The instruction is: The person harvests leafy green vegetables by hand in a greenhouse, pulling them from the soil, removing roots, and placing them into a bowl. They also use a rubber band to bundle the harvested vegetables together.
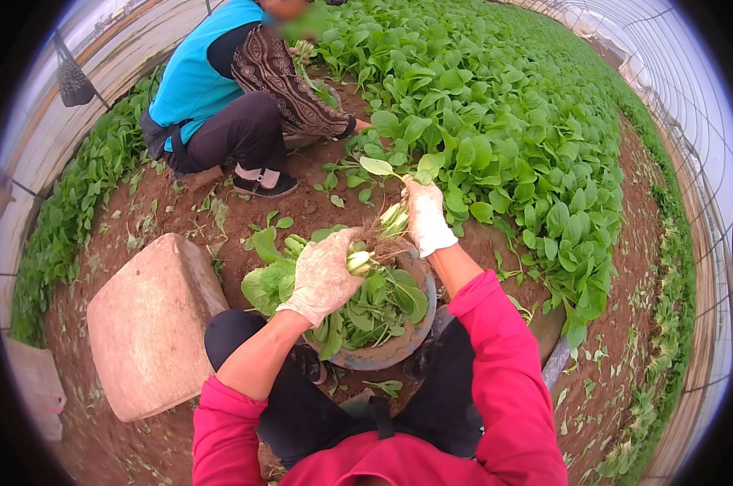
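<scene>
In a soiled white glove, my left hand [328, 271] grips a bunch of leafy greens [269, 285], leaves to the left and pale stem ends to the right. My right hand [426, 212], gloved too, holds a second bunch of greens [395, 220] by the stalks, its leaves pointing away from me. Soil-covered roots [389, 243] hang between the two bunches. Below both hands a round basin [396, 352] stands on the ground between my feet. Loose green leaves [363, 316] lie in it. My left hand hides part of its contents.
A dusty block [154, 328] sits on the soil at my left. A co-worker [202, 79] in a blue vest squats ahead on the left, one hand at the plants. Dense leafy greens [494, 115] grow ahead and to the right, under a framed plastic tunnel [688, 79].
</scene>
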### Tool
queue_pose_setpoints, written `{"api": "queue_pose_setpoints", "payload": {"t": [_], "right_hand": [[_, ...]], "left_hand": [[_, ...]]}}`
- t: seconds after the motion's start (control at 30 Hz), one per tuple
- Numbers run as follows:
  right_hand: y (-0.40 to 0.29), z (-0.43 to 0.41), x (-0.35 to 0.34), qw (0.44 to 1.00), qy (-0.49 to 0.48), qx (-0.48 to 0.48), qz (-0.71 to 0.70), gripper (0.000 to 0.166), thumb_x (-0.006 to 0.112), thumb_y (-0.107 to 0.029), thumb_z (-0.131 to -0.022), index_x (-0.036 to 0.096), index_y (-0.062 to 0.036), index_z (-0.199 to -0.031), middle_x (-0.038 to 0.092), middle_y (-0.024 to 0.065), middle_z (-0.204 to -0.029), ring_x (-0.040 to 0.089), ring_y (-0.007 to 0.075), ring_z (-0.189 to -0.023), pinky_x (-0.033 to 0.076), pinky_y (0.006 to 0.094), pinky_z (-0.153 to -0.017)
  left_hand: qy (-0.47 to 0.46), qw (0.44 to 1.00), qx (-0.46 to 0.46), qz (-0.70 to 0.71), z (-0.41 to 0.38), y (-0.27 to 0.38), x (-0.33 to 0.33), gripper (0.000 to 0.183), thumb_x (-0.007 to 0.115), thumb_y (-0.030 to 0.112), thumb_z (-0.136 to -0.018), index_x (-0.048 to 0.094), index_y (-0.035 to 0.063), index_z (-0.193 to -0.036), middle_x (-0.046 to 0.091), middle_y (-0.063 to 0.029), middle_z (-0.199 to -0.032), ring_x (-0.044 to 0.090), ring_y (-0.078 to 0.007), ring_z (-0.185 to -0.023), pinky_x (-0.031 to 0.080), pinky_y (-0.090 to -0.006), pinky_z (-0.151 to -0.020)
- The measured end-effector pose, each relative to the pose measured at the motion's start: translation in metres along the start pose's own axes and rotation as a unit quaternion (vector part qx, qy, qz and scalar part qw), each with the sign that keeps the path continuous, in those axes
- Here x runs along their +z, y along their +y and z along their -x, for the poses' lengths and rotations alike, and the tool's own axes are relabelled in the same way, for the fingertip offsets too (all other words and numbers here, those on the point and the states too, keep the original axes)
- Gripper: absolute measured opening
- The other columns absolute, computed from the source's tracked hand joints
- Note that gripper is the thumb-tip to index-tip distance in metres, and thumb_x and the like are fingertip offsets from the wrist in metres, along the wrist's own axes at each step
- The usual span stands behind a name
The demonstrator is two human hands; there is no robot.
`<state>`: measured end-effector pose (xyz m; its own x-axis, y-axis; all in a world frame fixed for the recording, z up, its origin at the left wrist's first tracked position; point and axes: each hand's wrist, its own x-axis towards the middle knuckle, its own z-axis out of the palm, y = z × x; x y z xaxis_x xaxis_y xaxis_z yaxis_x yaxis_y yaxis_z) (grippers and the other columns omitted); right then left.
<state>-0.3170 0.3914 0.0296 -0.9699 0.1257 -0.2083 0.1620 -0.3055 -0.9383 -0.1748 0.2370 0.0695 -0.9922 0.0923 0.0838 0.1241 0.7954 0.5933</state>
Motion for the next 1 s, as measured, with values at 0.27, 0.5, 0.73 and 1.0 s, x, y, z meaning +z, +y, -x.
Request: {"api": "queue_pose_setpoints", "payload": {"t": [0.27,0.5,0.73,1.0], "right_hand": [[0.001,-0.033,-0.032,0.961,0.074,-0.168,0.206,0.016,0.052,-0.017,-0.094,0.056,-0.0027,-0.097,0.045,-0.0028,-0.062,0.033,0.0071,-0.047,0.028,0.0239,-0.043],[-0.016,-0.001,-0.065,0.877,-0.303,0.126,0.352,0.042,0.059,-0.03,-0.09,0.052,-0.003,-0.122,0.059,0.0106,-0.108,0.059,0.0166,-0.087,0.05,0.0272,-0.075],[-0.05,0.026,-0.037,0.932,-0.296,0.117,0.174,0.047,0.056,-0.039,-0.091,0.053,-0.0018,-0.119,0.06,0.0055,-0.098,0.058,0.0115,-0.074,0.05,0.0269,-0.066],[-0.014,0.005,-0.03,0.864,-0.069,-0.17,0.469,0.029,0.053,-0.031,-0.09,0.059,-0.0039,-0.095,0.062,0.0201,-0.09,0.058,0.0381,-0.085,0.045,0.0421,-0.075]], "left_hand": [[0.064,0.996,0.033,-0.052,0.012,-0.011,-0.006,0.061,0.073,0.012,-0.06,0.051,0.0101,-0.117,0.061,-0.0105,-0.101,0.057,-0.0316,-0.088,0.042,-0.0406,-0.081],[0.103,0.993,0.038,-0.049,0.005,-0.025,-0.007,0.066,0.076,0.013,-0.061,0.049,0.009,-0.121,0.058,-0.01,-0.107,0.056,-0.0275,-0.096,0.039,-0.0379,-0.086],[0.056,0.998,-0.013,-0.038,0.002,-0.019,-0.007,0.066,0.076,0.013,-0.061,0.049,0.0101,-0.122,0.059,-0.0108,-0.108,0.056,-0.0284,-0.097,0.039,-0.0386,-0.088],[0.025,0.993,-0.08,0.081,-0.005,-0.011,0.0,0.061,0.073,0.014,-0.062,0.051,0.0084,-0.119,0.063,-0.0166,-0.098,0.061,-0.0341,-0.089,0.048,-0.0406,-0.078]]}}
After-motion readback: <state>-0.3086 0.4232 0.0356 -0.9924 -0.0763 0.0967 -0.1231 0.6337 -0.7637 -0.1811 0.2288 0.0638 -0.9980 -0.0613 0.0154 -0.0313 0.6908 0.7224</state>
